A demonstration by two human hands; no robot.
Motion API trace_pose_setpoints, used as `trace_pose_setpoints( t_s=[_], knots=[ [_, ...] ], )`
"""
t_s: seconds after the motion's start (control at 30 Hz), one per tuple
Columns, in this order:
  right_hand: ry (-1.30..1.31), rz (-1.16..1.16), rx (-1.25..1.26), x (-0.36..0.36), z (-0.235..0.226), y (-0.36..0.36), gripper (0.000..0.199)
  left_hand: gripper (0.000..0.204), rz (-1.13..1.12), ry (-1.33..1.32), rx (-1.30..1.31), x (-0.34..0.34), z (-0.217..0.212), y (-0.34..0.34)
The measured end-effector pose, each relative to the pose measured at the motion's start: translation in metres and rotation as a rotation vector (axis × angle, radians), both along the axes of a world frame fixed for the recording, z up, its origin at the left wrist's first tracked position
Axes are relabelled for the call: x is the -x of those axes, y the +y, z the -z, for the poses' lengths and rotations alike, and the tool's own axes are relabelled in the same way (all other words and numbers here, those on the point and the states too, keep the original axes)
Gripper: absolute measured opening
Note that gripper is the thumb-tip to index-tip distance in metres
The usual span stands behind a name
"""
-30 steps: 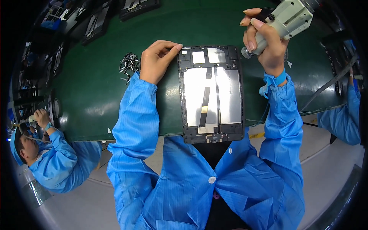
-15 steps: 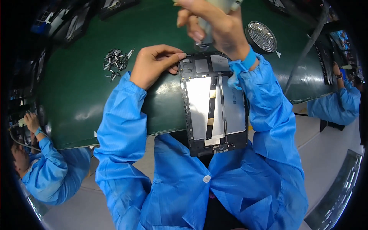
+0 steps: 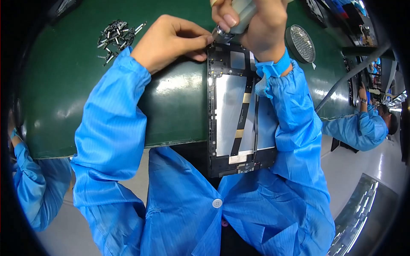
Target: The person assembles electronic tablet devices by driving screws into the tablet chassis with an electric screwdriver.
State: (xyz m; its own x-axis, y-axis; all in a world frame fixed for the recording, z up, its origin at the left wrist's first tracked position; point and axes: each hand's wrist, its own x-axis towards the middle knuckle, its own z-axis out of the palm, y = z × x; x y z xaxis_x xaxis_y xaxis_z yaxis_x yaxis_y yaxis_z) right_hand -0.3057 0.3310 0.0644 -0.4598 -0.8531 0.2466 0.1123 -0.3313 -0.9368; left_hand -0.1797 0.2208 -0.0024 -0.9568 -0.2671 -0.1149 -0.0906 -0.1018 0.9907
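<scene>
An opened tablet [image 3: 227,109] lies partly over the table's near edge, its black frame, silver plate and dark flat cables exposed. My left hand [image 3: 171,42] is closed at its far left corner, thumb and fingers pinching the edge. In my right hand [image 3: 267,36] is a pale electric screwdriver [image 3: 242,13], gripped with the fingers wrapped round it. Its metal nose points down at the tablet's far left corner, close to my left thumb. The bit's tip is too small to make out. A blue wrist strap [image 3: 273,68] circles my right wrist and hides part of the tablet.
Several small black and silver parts [image 3: 117,38] are heaped on the green table [image 3: 175,102] to the left. A round dish [image 3: 301,44] of tiny shiny pieces stands at the far right. A grey cable [image 3: 341,79] crosses the right side. Co-workers in blue [image 3: 354,130] sit at both sides.
The screwdriver's nose has come from above the tablet's far edge to its far left corner, beside my left thumb. My left hand keeps its hold there. The whole view has shifted somewhat.
</scene>
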Motion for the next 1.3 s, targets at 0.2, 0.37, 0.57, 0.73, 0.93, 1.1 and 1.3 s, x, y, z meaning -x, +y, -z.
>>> trace_pose_setpoints(
  t_s=[0.2, 0.37, 0.57, 0.73, 0.93, 1.1, 1.3],
  knots=[
    [-0.025, -0.117, 0.118, 0.014, 0.012, -0.006, 0.029, 0.023, -0.001, -0.039, 0.042, 0.002, 0.01, -0.007],
    [0.051, -0.012, 0.027, 0.002, 0.009, -0.002, 0.03, 0.024, -0.006, -0.024, 0.125, 0.0, 0.012, -0.006],
    [0.111, 0.011, 0.048, 0.003, 0.01, -0.002, 0.033, 0.017, -0.007, -0.063, -0.205, 0.003, -0.002, -0.002],
    [0.149, 0.048, 0.037, 0.002, 0.01, -0.003, 0.033, 0.017, -0.003, -0.051, -0.166, 0.002, -0.004, -0.001],
    [0.192, 0.012, 0.043, -0.001, 0.003, -0.001, 0.028, 0.017, -0.013, -0.071, -0.125, 0.005, -0.01, 0.002],
    [0.2, -0.045, 0.08, -0.002, 0.002, -0.007, 0.021, 0.017, -0.042, -0.101, -0.103, 0.002, -0.011, 0.001],
    [0.288, -0.004, 0.106, -0.004, 0.007, -0.012, 0.025, 0.023, -0.008, -0.081, 0.207, 0.001, 0.013, -0.012]
  ],
)
